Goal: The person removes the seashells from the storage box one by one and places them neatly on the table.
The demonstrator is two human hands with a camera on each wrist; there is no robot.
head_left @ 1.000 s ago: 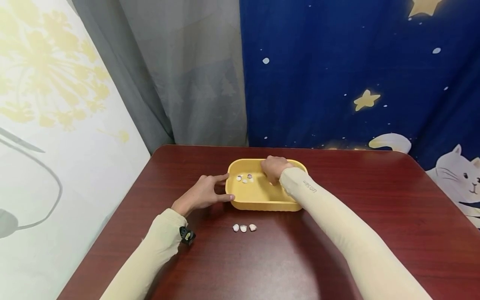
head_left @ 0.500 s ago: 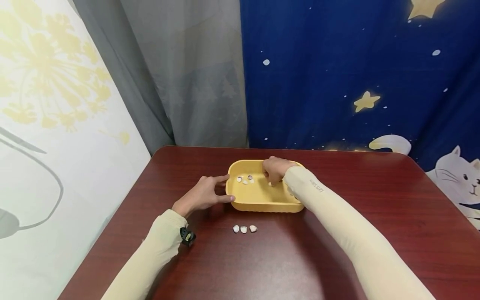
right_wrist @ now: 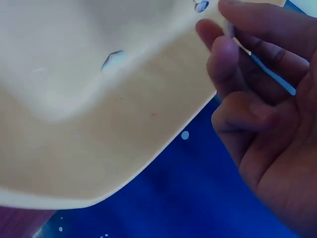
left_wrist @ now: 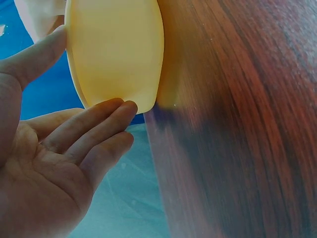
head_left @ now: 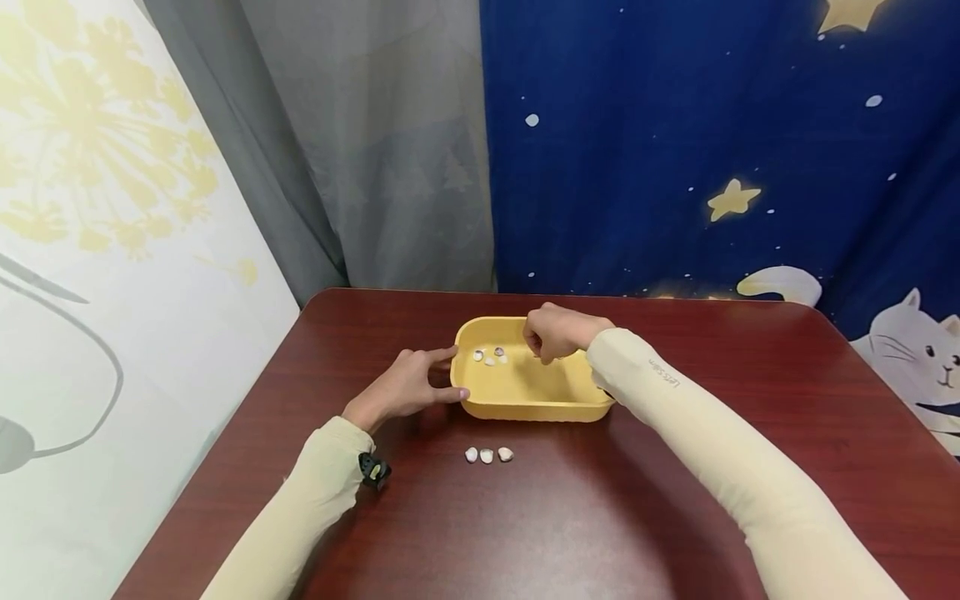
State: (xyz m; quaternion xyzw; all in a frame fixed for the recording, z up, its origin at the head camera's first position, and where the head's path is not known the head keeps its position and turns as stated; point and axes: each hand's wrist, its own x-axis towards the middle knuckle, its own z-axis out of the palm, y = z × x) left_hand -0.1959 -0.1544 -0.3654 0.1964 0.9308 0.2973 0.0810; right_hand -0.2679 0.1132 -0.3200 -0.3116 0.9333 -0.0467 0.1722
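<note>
In the head view, a yellow rectangular tub (head_left: 532,411) with rounded corners stands on the table. My left hand (head_left: 405,385) is at its left end, thumb on the near corner and a finger at the rim further back. In the left wrist view those fingers (left_wrist: 99,124) lie fairly straight, their tips touching the tub's outer wall. Over the back right of the tub is my right hand (head_left: 557,332). The right wrist view shows it pinching a small pale shell (right_wrist: 229,29) between thumb and fingertips, mostly hidden. Several small shells (head_left: 490,362) lie in the tub's left part.
Three small shells (head_left: 487,456) lie in a row on the dark red wooden table (head_left: 750,400), just in front of the tub. In the right wrist view, another shell (right_wrist: 114,59) lies on the tub floor. Behind the table hangs a blue curtain (head_left: 637,167).
My right hand has risen slightly and drawn rightward from inside the tub, the pale shell in its fingers. My left hand stays in place at the tub.
</note>
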